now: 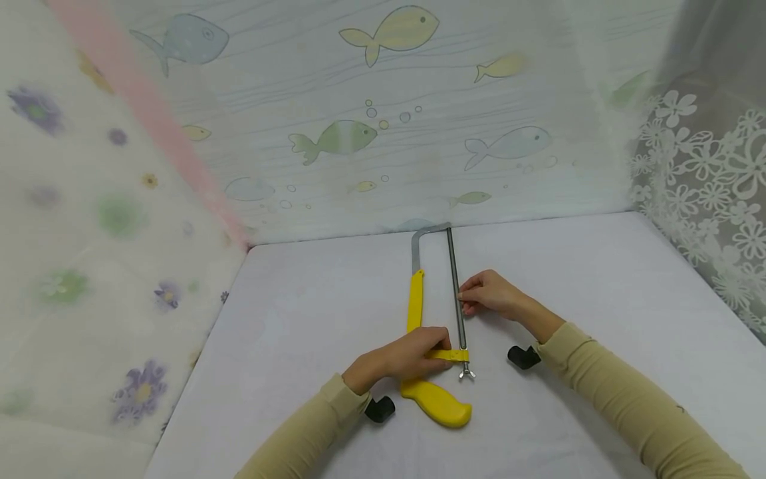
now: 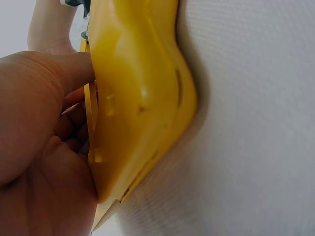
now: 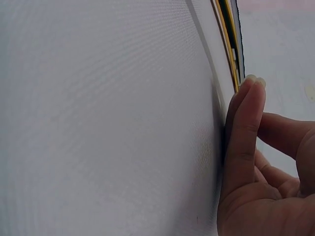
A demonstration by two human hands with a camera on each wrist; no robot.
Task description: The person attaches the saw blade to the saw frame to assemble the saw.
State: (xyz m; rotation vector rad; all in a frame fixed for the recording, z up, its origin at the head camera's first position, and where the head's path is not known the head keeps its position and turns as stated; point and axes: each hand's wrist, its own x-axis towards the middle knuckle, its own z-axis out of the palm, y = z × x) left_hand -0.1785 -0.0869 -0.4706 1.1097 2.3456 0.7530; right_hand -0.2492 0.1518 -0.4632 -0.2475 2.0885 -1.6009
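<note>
A yellow-handled hacksaw is lying flat on the white surface, slightly right of centre in the head view. Its pistol-grip handle is pointing toward 6 o'clock and its grey metal bow is reaching toward 12 o'clock, close to the fish-patterned curtain at the back. The blade is running along the 3 o'clock side of the frame, ending at a wing nut near the handle.

The left hand is resting over the saw where the handle meets the yellow back bar, its fingers curling round the frame and holding it down. In the left wrist view the fingers are tucking in behind the yellow handle, which is lying against the surface.

The right hand is sitting at the 3 o'clock side of the blade, about midway along it. Its fingers are drawn narrow, with the tips meeting at the blade; whether they are truly pinching it or only touching it cannot be told from the head view. In the right wrist view one finger is lying straight against the surface, the others curling loosely beside it.

Both forearms are wearing tan sleeves. A floral curtain is hanging at 9 o'clock and a lace curtain at 3 o'clock.
</note>
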